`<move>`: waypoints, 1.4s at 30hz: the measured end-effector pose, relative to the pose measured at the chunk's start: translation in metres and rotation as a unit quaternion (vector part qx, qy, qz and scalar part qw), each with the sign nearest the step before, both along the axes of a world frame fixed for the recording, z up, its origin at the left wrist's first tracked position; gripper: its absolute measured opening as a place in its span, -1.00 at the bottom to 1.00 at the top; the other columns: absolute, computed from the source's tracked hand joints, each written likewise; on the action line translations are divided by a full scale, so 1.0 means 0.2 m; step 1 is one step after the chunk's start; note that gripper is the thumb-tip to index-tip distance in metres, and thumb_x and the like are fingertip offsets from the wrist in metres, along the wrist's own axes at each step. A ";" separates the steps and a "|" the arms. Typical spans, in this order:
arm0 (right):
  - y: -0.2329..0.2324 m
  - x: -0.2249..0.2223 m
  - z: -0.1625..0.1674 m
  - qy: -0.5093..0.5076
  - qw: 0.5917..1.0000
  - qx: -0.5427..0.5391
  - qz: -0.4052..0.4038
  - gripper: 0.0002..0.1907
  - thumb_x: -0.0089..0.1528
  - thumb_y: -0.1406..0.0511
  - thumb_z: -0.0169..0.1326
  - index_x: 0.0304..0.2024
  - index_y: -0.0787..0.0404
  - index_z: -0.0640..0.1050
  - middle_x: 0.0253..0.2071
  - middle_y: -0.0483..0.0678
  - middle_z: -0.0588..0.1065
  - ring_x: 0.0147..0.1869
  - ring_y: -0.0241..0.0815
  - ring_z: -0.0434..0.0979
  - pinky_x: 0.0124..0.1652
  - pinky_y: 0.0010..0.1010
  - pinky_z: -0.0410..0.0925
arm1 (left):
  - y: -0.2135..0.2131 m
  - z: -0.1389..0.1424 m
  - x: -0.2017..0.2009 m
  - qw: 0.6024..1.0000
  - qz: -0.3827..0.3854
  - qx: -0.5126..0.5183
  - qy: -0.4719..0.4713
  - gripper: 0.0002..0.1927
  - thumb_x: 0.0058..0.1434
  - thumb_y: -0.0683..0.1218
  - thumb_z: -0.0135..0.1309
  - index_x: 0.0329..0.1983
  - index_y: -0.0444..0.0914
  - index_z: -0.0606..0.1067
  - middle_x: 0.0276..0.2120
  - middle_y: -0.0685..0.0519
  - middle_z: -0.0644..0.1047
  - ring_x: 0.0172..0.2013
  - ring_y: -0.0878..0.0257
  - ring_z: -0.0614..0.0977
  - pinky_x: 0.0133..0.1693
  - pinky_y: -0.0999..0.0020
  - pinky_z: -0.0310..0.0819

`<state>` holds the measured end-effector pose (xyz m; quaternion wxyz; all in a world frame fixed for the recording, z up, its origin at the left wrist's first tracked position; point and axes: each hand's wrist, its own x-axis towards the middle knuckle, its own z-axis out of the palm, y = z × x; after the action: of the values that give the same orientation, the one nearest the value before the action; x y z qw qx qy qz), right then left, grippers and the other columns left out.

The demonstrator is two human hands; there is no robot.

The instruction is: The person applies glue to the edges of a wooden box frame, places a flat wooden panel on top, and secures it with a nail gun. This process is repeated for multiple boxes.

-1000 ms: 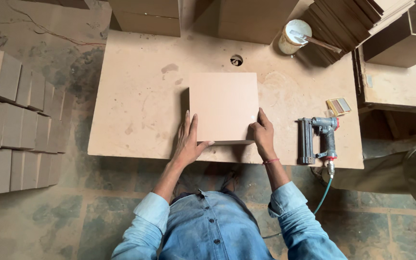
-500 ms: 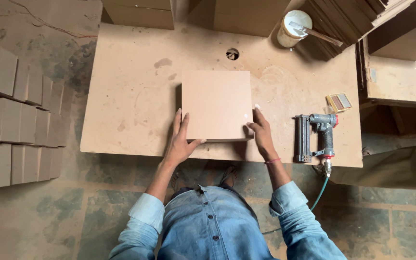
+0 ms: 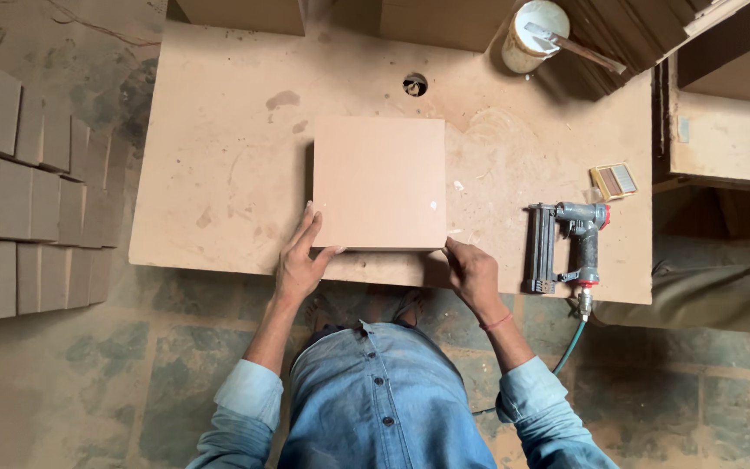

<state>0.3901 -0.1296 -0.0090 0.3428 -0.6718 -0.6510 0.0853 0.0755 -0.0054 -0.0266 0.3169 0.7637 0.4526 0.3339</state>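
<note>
Gripping square board [image 3: 380,182] (near corners), left hand [image 3: 299,265], right hand [image 3: 472,276], on worktable [image 3: 219,174]

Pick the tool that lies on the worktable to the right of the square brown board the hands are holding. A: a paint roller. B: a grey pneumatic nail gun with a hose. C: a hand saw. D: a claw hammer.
B: a grey pneumatic nail gun with a hose lies on the worktable, just beyond the right hand, which grips the near edge of the square brown board.
</note>
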 end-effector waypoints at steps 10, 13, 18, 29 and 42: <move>0.00 0.25 -0.09 -0.022 0.996 -0.057 0.065 -0.48 -0.01 0.47 0.14 0.04 0.29 0.58 -0.20 0.14 0.60 -0.16 0.15 0.59 -0.16 -0.15 0.44 | 0.02 0.01 0.12 0.999 0.006 0.018 0.034 -0.28 0.08 -0.08 0.38 0.31 -0.34 0.41 0.38 -0.25 0.34 0.35 -0.06 0.42 0.25 0.18 0.41; -0.05 0.48 -0.09 -0.043 0.998 -0.033 0.031 -0.51 0.13 0.42 0.18 0.14 0.32 0.52 -0.03 0.21 0.57 0.04 0.19 0.56 0.06 -0.08 0.41 | 0.02 0.01 0.16 0.999 0.005 0.018 0.039 -0.28 0.08 -0.09 0.38 0.30 -0.36 0.42 0.38 -0.25 0.34 0.34 -0.06 0.43 0.24 0.18 0.41; -0.26 1.00 -0.05 -0.189 0.945 -0.089 -0.252 -0.51 0.30 0.25 0.20 0.13 0.51 0.47 -0.07 0.31 0.50 0.03 0.34 0.47 0.02 0.10 0.33 | 0.03 0.04 0.22 0.999 0.005 0.015 0.046 -0.30 0.10 -0.11 0.36 0.30 -0.38 0.41 0.38 -0.26 0.34 0.33 -0.06 0.44 0.24 0.19 0.42; -0.37 1.01 0.04 0.405 0.838 -0.225 -0.287 -0.67 0.18 0.37 0.25 -0.06 0.37 0.50 -0.37 -0.01 0.51 -0.43 -0.14 0.47 -0.42 -0.32 0.35 | 0.00 0.07 0.10 0.998 -0.010 0.045 0.037 -0.30 0.07 -0.10 0.39 0.27 -0.38 0.44 0.35 -0.28 0.36 0.32 -0.12 0.44 0.23 0.15 0.42; -0.19 -0.34 0.76 0.416 0.812 -0.320 -0.257 -0.76 0.22 0.27 0.24 -0.18 0.31 0.53 -0.61 -0.09 0.41 -0.64 -0.34 0.28 -0.63 -0.44 0.11 | 0.13 -0.02 -0.28 0.995 -0.042 0.084 0.017 -0.34 0.11 -0.06 0.37 0.22 -0.44 0.46 0.34 -0.32 0.36 0.29 -0.17 0.47 0.22 0.12 0.45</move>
<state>0.3212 -0.1677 0.1426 0.3557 -0.7867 -0.1862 0.4690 0.0188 0.0199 -0.0311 0.2575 0.8113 0.3959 0.3445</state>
